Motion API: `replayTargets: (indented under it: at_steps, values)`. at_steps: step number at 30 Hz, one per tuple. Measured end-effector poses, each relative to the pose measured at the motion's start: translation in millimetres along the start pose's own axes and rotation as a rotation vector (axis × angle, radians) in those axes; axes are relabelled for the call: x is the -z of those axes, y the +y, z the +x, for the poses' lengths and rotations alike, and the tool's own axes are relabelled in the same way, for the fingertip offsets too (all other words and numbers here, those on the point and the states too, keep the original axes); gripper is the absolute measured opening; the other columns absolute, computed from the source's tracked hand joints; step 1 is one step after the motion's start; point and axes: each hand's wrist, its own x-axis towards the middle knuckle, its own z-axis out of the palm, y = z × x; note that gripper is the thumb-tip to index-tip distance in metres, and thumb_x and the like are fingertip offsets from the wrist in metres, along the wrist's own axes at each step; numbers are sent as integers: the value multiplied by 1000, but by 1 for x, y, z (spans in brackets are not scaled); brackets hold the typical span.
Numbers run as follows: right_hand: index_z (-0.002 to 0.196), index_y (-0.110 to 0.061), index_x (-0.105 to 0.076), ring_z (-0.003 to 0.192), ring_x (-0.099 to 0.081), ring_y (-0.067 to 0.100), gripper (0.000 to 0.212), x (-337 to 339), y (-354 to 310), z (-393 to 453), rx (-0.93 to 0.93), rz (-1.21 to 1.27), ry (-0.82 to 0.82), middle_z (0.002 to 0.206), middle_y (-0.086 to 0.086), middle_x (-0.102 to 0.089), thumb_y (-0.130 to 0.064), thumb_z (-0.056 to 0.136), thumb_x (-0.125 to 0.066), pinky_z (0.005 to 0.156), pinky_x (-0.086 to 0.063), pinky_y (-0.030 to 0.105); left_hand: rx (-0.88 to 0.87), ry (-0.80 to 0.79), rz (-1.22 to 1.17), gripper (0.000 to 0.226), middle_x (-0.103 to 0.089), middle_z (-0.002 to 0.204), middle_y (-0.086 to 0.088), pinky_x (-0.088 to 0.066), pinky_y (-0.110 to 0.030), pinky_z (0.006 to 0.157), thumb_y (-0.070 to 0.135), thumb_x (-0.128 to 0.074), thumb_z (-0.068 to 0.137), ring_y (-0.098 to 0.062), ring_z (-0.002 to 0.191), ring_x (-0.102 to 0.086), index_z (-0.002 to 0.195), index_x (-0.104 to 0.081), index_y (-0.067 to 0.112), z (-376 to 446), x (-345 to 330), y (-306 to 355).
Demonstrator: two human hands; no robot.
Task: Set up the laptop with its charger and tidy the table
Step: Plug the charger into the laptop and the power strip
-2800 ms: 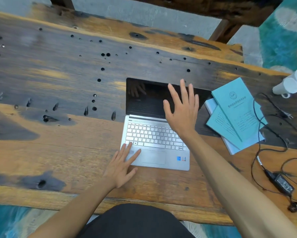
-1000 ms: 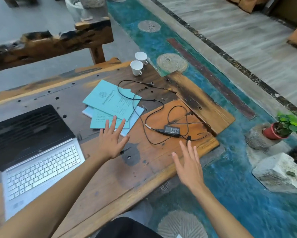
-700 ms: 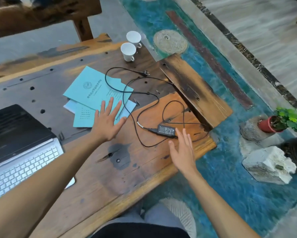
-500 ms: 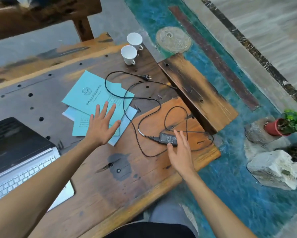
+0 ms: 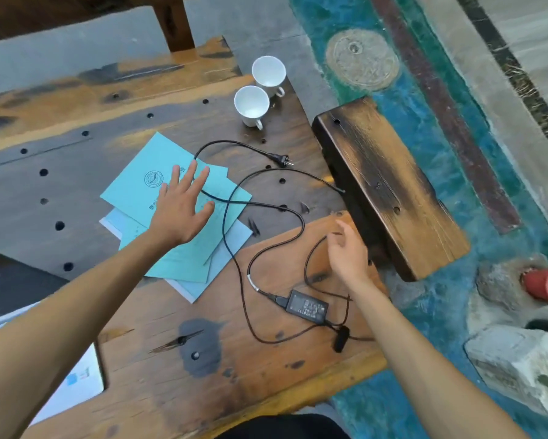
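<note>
the black rectangular charger brick (image 5: 307, 306) lies flat on the worn wooden table (image 5: 234, 375), its thin black cable (image 5: 266, 205) looping away over the boards. up-left of the brick, the left hand (image 5: 179, 209) is spread flat, fingers splayed, over the pale blue paper booklets (image 5: 184, 264), holding nothing. just above-right of the brick, the right hand (image 5: 348, 251) is open and loosely curled, empty, above the cable. far left of the brick, a corner of the silver laptop (image 5: 73, 388) shows.
</note>
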Motion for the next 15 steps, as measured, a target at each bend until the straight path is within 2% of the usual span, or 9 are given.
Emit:
replayTargets:
  at_steps: [2, 4, 7, 12, 14, 15]
  values:
    - [144, -26, -53, 130, -57, 21, 43, 4, -6, 29, -24, 40, 31, 140, 1, -61, -23, 101, -51, 115, -37, 35, -14, -3, 19, 66, -12, 169, -6, -12, -65, 118, 32, -52, 99, -38, 154, -1, 158, -26, 18, 29, 3, 6]
    - [141, -29, -53, 115, -67, 20, 41, 6, -11, 55, -65, 101, 28, 119, -5, -70, -23, 101, -49, 113, -42, 39, -35, -12, 16, 65, -16, 168, -6, -14, -65, 117, 23, -55, 97, -39, 154, -3, 157, -29, 16, 58, 4, 14]
    - [141, -35, -51, 84, -74, 3, 42, 4, -16, 91, -95, 161, 18, 93, -17, -70, -22, 102, -50, 99, -55, 43, -73, -41, -18, 63, -23, 166, -5, -13, -62, 119, 18, -54, 97, -36, 155, -5, 157, -31, 17, 98, -1, 26]
    - [146, -34, -48, 71, -75, 7, 47, -9, -22, 136, -134, 238, 3, 87, -8, -74, -20, 101, -51, 91, -60, 42, -161, -163, -43, 57, -37, 160, -7, -21, -46, 122, 4, -49, 95, -32, 153, -18, 151, -43, 13, 157, -16, 45]
    - [138, -28, -57, 69, -76, 10, 38, -15, -26, 149, -182, 249, 5, 87, -7, -73, -20, 101, -51, 88, -61, 41, -216, -197, -18, 57, -41, 158, -5, -26, -45, 120, 1, -48, 94, -31, 151, -26, 150, -45, 14, 173, -25, 52]
    - [126, -27, -63, 68, -76, 11, 30, -18, -27, 153, -200, 240, 23, 85, -8, -73, -20, 100, -51, 87, -61, 41, -243, -210, -17, 58, -43, 157, -5, -27, -42, 119, -1, -48, 93, -30, 150, -29, 149, -46, 14, 179, -28, 56]
